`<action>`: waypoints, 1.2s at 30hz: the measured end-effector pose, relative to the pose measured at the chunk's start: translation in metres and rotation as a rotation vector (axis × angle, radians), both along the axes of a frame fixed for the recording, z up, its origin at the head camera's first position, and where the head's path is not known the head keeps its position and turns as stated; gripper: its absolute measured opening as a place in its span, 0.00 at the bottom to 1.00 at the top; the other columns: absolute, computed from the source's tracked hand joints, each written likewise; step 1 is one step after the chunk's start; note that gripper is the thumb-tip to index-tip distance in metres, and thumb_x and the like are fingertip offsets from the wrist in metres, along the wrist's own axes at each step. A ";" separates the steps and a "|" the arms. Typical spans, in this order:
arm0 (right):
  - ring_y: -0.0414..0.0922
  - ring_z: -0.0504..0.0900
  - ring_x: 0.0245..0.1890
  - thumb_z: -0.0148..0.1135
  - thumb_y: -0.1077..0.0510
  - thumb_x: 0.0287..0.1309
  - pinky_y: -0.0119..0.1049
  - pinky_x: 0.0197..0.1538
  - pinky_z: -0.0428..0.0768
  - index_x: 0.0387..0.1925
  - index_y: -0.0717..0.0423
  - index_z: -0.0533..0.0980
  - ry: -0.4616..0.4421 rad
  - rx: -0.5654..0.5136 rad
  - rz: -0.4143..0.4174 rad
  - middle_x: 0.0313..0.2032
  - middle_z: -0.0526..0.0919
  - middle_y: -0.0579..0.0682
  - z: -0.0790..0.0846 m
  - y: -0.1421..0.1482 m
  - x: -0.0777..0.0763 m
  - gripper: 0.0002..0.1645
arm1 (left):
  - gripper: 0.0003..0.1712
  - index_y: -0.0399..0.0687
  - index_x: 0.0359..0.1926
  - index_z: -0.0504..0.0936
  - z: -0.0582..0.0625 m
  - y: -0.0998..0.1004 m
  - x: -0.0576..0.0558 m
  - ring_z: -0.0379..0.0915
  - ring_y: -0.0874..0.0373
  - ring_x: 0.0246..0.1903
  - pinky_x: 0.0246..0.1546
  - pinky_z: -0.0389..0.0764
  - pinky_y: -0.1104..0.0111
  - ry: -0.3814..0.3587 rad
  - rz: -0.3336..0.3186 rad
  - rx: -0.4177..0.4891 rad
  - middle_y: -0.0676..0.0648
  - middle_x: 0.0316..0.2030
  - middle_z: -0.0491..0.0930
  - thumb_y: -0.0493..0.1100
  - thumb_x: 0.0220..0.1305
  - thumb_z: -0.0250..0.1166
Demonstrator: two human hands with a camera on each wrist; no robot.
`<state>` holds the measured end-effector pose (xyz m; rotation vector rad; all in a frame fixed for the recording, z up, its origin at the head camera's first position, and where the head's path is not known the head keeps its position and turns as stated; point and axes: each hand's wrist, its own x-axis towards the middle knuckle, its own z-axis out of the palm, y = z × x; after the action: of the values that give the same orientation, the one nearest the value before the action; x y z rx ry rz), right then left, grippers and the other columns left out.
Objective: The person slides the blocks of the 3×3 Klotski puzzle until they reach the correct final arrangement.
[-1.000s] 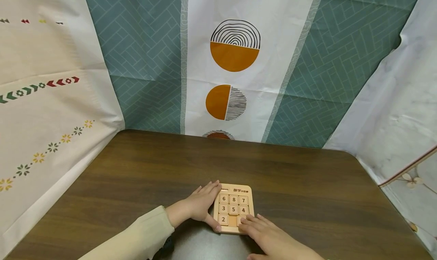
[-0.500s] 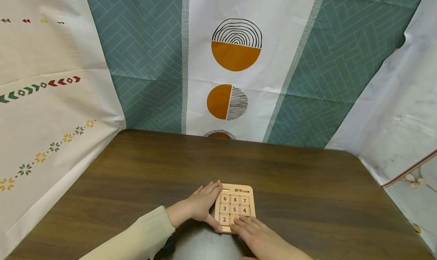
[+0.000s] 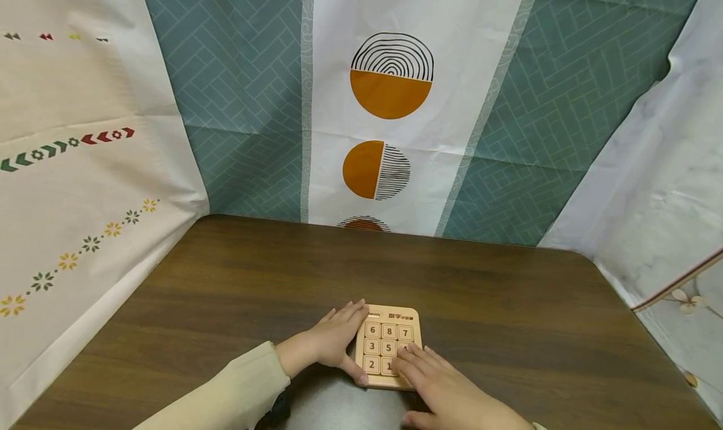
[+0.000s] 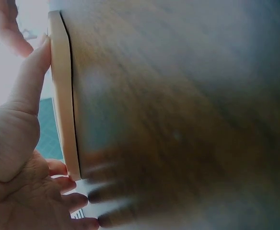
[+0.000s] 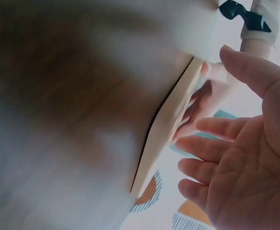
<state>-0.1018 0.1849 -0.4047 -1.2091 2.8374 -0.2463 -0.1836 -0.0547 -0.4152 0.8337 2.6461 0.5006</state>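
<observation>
A pale wooden number slide puzzle [image 3: 384, 309] lies flat on the table in front of me. My left hand [image 3: 336, 336] holds its left side, thumb at the near corner and fingertips at the far one. In the left wrist view, that thumb and those fingers span the board's edge [image 4: 63, 96]. Over the lower right of the puzzle, my right hand [image 3: 437, 383] reaches with extended fingers, fingertips at the tiles. It covers the bottom-right slot and most of the 4. The 1 tile [image 3: 388, 366] sits in the bottom row's middle, beside the 2 tile [image 3: 371, 364].
The dark brown wooden table [image 3: 271, 260] extends around the puzzle. Behind it hangs a patterned cloth [image 3: 243, 103] in green and white. A cream cloth [image 3: 85, 185] hangs on the left and a pale marbled one [image 3: 666, 185] on the right.
The bottom-right tile has slid left into the middle gap under my right fingers. That hand has since shifted right and slightly away from me. My left hand keeps its hold.
</observation>
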 end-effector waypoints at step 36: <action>0.53 0.72 0.62 0.41 0.22 0.57 0.48 0.59 0.72 0.61 0.57 0.70 0.133 0.114 0.018 0.61 0.74 0.56 -0.015 0.009 0.015 0.50 | 0.72 0.38 0.73 0.50 0.001 -0.001 0.001 0.43 0.43 0.73 0.68 0.52 0.46 0.007 -0.010 0.009 0.40 0.74 0.46 0.67 0.34 0.76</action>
<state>-0.0871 0.1940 -0.4192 -1.2716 2.9037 -0.0031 -0.1830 -0.0554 -0.4143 0.8520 2.6465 0.5085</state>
